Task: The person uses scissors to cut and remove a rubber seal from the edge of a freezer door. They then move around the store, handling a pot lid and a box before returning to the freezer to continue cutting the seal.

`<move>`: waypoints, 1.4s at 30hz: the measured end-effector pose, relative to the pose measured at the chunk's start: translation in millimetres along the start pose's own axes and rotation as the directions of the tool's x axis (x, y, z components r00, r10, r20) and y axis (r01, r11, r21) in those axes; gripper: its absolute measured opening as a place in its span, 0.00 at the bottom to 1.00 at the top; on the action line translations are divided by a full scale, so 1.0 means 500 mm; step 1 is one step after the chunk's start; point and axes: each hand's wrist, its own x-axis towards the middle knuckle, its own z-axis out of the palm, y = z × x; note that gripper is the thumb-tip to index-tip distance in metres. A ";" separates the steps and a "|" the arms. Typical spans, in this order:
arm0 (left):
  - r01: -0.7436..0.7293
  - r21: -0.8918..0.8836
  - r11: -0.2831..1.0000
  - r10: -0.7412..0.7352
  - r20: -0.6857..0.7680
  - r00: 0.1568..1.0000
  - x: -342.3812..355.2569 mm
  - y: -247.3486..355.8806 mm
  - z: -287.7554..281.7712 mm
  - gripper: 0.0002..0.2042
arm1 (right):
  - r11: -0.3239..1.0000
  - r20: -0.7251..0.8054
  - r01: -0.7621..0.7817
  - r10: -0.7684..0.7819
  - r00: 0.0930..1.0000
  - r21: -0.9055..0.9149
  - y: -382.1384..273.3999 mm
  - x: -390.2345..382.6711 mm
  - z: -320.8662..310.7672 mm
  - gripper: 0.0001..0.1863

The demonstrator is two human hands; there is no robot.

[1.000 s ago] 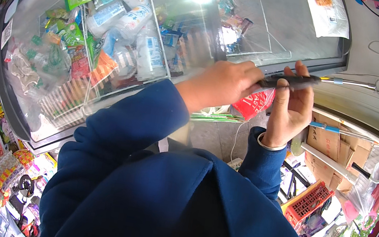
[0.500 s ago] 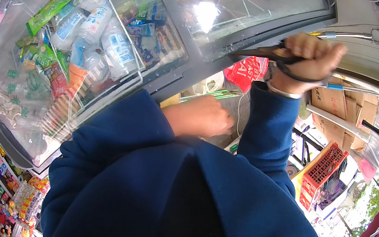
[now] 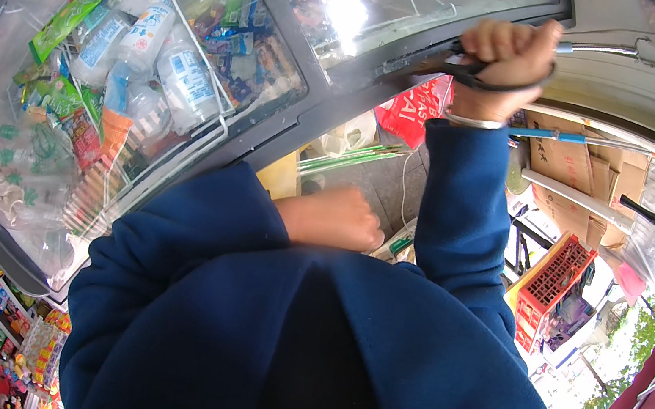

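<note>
My right hand, raised at the upper right, is closed round the black loop handle of what look like scissors. Their blurred dark blade points left, against or just over the grey frame of a glass-topped freezer; contact is hard to judge. Lower and nearer my body, my left hand is curled into a fist by the freezer's near edge. Its fingertips are turned away, so anything inside it is hidden. Under the glass lie clear bottles and green packets.
A red bag and thin green sticks lie below the frame. Flattened cardboard, a red crate and a blue-and-silver pole are at right. Shelves of packaged goods stand at lower left.
My right hand has moved left and upward with the scissors. My left hand has shifted slightly left and down, staying closed. The whole view has shifted a little.
</note>
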 end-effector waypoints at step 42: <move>-0.037 0.003 0.999 0.036 0.041 0.998 -0.005 -0.008 -0.001 0.04 | 0.942 -0.033 -0.277 0.288 0.957 0.191 0.032 -0.041 0.004 0.26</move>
